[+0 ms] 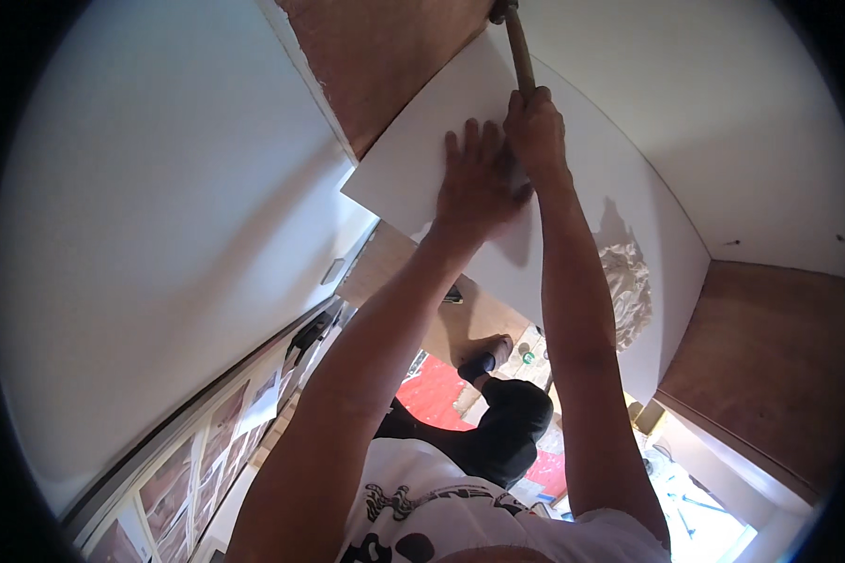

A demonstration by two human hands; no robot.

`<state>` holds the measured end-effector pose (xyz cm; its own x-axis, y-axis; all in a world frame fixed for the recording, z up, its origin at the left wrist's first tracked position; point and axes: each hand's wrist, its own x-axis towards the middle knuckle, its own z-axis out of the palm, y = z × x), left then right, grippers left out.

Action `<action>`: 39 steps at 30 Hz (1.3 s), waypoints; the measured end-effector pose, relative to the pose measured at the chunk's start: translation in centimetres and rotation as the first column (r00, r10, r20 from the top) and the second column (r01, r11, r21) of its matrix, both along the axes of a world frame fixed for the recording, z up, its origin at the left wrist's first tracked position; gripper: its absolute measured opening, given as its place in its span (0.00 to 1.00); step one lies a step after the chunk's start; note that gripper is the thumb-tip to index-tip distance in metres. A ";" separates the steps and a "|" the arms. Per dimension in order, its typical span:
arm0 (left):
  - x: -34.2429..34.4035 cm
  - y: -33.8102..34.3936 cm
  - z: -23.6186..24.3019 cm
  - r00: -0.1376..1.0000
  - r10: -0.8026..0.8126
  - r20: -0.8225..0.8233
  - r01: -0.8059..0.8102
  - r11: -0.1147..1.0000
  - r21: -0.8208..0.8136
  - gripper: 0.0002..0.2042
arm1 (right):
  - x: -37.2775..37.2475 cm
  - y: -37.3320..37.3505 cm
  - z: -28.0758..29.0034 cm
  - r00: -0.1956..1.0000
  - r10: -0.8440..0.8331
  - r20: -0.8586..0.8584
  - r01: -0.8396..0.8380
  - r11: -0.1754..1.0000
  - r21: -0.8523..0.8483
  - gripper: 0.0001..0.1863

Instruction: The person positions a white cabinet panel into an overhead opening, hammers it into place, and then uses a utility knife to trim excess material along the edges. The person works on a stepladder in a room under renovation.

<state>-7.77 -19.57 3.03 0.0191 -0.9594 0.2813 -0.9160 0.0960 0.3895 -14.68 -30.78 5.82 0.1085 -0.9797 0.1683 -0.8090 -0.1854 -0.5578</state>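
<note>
My left hand [479, 183] lies on a large white board [394, 178], its fingers spread. Just to its right, my right hand [538, 131] grips the wooden handle of a hammer [519, 52]; the dark head is at the top edge of the view, near the board's far edge. A crumpled piece of pale paper [629, 296] lies on the board beside my right forearm.
White panels stand at left [150, 169] and right [742, 113]. Brown wooden panels border the board at the top [376, 47] and lower right [751, 366]. Below are my foot [486, 361] and a cluttered floor with a red covering [432, 389].
</note>
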 end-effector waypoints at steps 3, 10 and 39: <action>0.3 -0.2 -0.7 0.999 0.009 0.040 -0.007 0.999 -0.049 0.31 | 0.6 0.5 0.9 1.000 -0.014 0.004 0.014 0.995 0.099 0.18; 0.5 -0.4 -0.8 1.000 0.016 -0.023 -0.017 0.999 -0.050 0.25 | 0.8 0.9 1.0 0.999 -0.041 -0.012 0.042 0.990 0.138 0.19; 5.1 6.5 -2.3 0.763 0.016 -0.646 -0.298 0.896 -0.330 0.07 | 2.1 15.2 0.9 0.991 0.117 0.067 -0.127 0.977 0.173 0.17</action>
<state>-2.68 -13.10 0.73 0.4620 -0.7339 0.4979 -0.5042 0.2445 0.8282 -12.59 -15.61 6.72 0.2245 -0.9745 0.0030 -0.7527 -0.1753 -0.6346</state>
